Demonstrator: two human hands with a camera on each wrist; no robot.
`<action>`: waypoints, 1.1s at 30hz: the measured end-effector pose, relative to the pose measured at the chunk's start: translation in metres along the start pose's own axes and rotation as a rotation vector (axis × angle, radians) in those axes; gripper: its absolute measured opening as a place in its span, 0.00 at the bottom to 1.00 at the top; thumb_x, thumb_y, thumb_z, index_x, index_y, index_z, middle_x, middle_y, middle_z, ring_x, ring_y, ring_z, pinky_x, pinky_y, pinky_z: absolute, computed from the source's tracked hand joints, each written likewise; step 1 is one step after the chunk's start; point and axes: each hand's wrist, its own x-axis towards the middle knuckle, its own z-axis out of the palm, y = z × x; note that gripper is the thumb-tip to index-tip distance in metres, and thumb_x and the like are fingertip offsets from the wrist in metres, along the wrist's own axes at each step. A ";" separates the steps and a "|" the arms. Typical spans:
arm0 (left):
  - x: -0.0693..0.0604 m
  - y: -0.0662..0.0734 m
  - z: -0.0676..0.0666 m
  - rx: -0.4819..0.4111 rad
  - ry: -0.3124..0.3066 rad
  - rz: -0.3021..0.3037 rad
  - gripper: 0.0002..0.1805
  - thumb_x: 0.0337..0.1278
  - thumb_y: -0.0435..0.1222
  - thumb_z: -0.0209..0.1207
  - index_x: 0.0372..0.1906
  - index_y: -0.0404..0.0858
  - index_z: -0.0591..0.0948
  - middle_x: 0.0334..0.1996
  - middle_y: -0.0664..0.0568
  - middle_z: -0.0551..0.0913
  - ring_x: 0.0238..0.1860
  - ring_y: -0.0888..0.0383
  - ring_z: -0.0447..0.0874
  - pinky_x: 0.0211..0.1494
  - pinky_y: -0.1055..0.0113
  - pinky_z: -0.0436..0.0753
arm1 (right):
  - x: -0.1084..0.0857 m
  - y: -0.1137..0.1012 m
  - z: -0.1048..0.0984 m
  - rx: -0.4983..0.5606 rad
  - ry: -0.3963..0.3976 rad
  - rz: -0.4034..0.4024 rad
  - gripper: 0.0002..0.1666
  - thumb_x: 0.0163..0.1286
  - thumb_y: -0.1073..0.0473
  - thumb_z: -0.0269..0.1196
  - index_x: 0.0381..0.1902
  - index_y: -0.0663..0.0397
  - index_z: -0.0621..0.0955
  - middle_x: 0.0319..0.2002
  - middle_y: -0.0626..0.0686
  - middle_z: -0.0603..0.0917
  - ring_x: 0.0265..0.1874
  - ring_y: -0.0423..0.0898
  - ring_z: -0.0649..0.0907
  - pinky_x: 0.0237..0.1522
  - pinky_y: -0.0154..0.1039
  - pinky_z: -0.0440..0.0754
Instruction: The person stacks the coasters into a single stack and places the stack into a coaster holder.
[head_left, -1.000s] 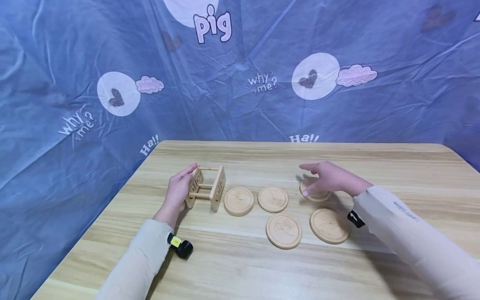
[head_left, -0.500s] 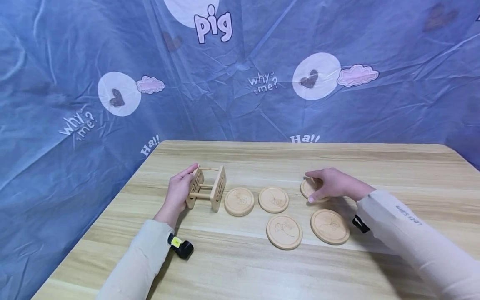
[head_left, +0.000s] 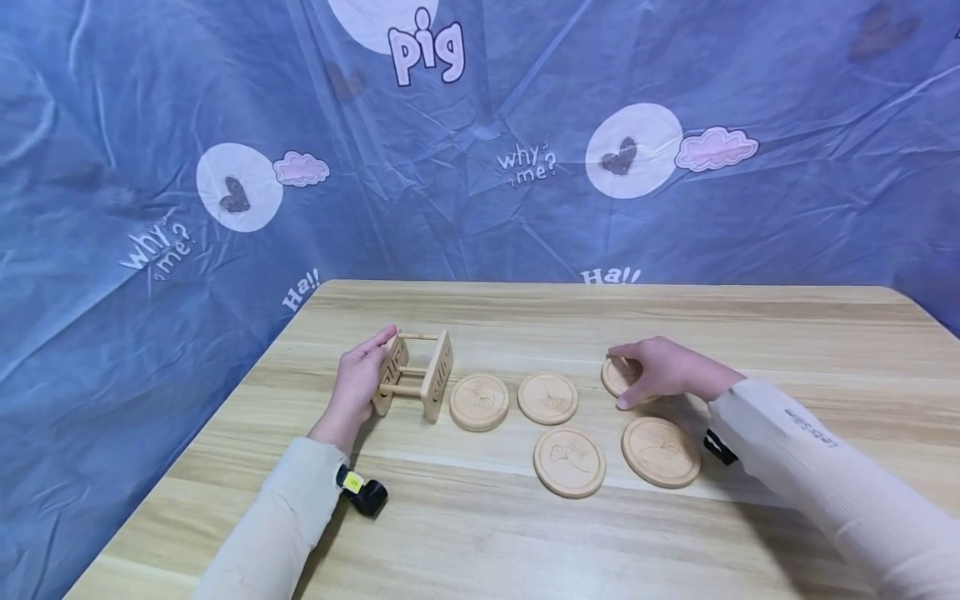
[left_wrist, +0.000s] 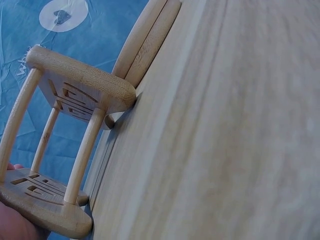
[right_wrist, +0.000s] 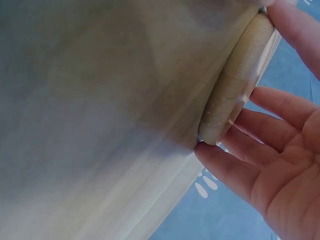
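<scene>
My left hand (head_left: 354, 382) holds the left side panel of a small wooden coaster rack (head_left: 415, 377), which stands on the table. Slotted panels joined by dowels show in the left wrist view, with no coaster between them. At the right, my right hand (head_left: 667, 369) spans a round wooden coaster (head_left: 618, 377) lying flat, thumb and fingers at its rim. The right wrist view shows fingertips (right_wrist: 205, 150) against this coaster's edge (right_wrist: 232, 80). Part of it is hidden under the hand in the head view.
Beside the rack lie two stacked coasters (head_left: 479, 403). More engraved coasters lie on the table: one at centre (head_left: 547, 398), one nearer the front (head_left: 569, 462) and one below my right hand (head_left: 661, 452). A blue printed cloth (head_left: 450, 208) hangs behind the wooden table (head_left: 450, 533).
My right hand has come down onto the far right coaster, and its thumb and fingers have closed in on the rim. The left hand and the rack have stayed put.
</scene>
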 end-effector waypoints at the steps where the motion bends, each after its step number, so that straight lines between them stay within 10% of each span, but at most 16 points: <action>1: 0.000 0.000 0.000 0.001 0.000 0.000 0.21 0.65 0.33 0.45 0.62 0.39 0.71 0.65 0.53 0.67 0.68 0.57 0.59 0.70 0.66 0.61 | 0.000 -0.001 0.000 -0.004 0.003 -0.004 0.52 0.42 0.46 0.75 0.59 0.72 0.69 0.30 0.51 0.77 0.30 0.45 0.72 0.35 0.39 0.73; 33: -0.001 0.001 0.001 0.022 0.010 -0.011 0.21 0.65 0.34 0.45 0.62 0.40 0.71 0.65 0.53 0.67 0.68 0.56 0.59 0.70 0.65 0.60 | 0.006 -0.015 -0.004 -0.007 -0.003 0.027 0.52 0.44 0.42 0.73 0.60 0.70 0.69 0.40 0.59 0.82 0.38 0.50 0.79 0.44 0.49 0.78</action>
